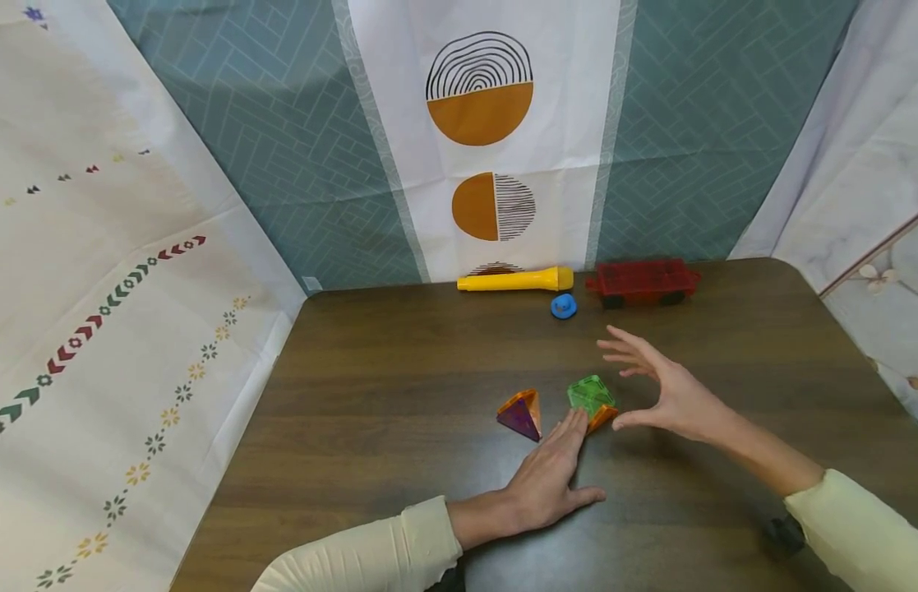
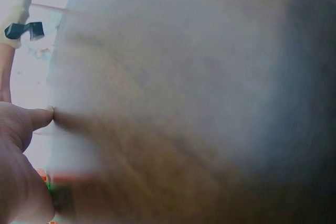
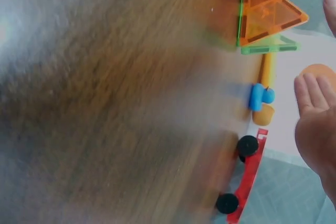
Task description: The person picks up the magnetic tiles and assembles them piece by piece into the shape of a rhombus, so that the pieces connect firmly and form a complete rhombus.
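Observation:
My left hand (image 1: 547, 481) lies low over the tabletop with its fingers straight and thumb spread. Its fingertips reach a translucent piece made of a green square tile (image 1: 590, 393) and an orange triangular tile (image 3: 270, 14); the fingers cover part of it. Just left of those fingertips is a small pyramid (image 1: 521, 415) of purple and orange triangular tiles. My right hand (image 1: 676, 399) hovers to the right of the green tile, fingers spread and holding nothing. In the right wrist view the orange triangle stands tilted up from the green base.
Along the table's back edge lie a yellow toy microphone (image 1: 514, 280), a small round blue piece (image 1: 564, 307) and a red toy wagon (image 1: 646, 282) with black wheels. Patterned cloths (image 1: 281, 148) hang behind and beside the brown wooden table (image 1: 370, 386).

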`<action>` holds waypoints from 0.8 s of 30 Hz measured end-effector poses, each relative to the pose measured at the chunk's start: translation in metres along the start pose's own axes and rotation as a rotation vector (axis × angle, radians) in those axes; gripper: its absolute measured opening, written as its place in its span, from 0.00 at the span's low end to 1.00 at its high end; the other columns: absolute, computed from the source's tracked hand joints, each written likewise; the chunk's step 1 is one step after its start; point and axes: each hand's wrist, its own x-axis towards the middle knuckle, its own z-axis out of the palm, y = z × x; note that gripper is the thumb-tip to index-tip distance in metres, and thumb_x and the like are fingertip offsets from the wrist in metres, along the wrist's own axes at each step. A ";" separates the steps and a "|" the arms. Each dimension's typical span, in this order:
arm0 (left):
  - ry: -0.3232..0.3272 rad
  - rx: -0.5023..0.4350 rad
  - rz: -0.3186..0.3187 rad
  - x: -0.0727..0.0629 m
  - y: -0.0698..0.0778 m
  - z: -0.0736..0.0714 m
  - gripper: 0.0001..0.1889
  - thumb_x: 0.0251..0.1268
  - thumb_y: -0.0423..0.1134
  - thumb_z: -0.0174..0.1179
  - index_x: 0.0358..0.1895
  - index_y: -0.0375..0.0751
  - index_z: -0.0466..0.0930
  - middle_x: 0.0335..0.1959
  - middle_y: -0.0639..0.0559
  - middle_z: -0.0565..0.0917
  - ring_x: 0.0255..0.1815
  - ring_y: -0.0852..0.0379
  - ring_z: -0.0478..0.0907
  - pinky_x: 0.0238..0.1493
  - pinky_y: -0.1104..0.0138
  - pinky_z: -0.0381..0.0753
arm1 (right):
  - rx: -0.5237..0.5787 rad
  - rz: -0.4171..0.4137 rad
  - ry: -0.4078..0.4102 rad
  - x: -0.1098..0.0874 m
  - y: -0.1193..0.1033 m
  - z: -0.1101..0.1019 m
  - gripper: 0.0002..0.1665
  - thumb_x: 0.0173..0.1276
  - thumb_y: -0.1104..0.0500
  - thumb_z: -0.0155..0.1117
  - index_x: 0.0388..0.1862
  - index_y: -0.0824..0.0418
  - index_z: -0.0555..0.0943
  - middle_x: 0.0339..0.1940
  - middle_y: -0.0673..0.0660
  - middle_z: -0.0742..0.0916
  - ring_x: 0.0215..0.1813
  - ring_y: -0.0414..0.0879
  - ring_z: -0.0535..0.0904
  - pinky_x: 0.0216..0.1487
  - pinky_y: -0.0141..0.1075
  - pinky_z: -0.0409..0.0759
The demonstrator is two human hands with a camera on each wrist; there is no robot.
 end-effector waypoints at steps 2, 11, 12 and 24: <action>-0.002 -0.001 0.000 -0.001 0.000 0.000 0.56 0.69 0.57 0.72 0.85 0.30 0.49 0.86 0.38 0.53 0.86 0.48 0.50 0.81 0.58 0.58 | 0.000 0.029 -0.074 0.001 0.004 0.001 0.77 0.54 0.65 0.88 0.91 0.49 0.46 0.84 0.65 0.67 0.79 0.58 0.69 0.72 0.33 0.72; -0.005 -0.004 -0.005 0.000 0.001 -0.001 0.56 0.69 0.57 0.72 0.85 0.30 0.49 0.86 0.39 0.54 0.86 0.48 0.50 0.81 0.59 0.58 | 0.094 0.087 -0.276 0.009 0.020 0.007 0.61 0.66 0.61 0.80 0.89 0.62 0.52 0.85 0.69 0.62 0.81 0.72 0.61 0.71 0.70 0.63; -0.006 -0.006 -0.006 0.000 0.001 -0.001 0.55 0.69 0.57 0.72 0.85 0.30 0.49 0.86 0.39 0.54 0.86 0.48 0.50 0.81 0.59 0.59 | 0.112 0.087 -0.284 0.009 0.022 0.008 0.59 0.67 0.61 0.79 0.88 0.63 0.54 0.85 0.69 0.62 0.81 0.72 0.62 0.72 0.69 0.63; -0.025 -0.011 -0.021 0.001 0.001 -0.001 0.56 0.70 0.57 0.72 0.86 0.32 0.47 0.87 0.41 0.53 0.87 0.50 0.48 0.81 0.59 0.59 | 0.388 0.139 -0.342 0.010 0.041 0.011 0.38 0.76 0.65 0.68 0.82 0.63 0.67 0.82 0.67 0.69 0.78 0.62 0.69 0.71 0.28 0.69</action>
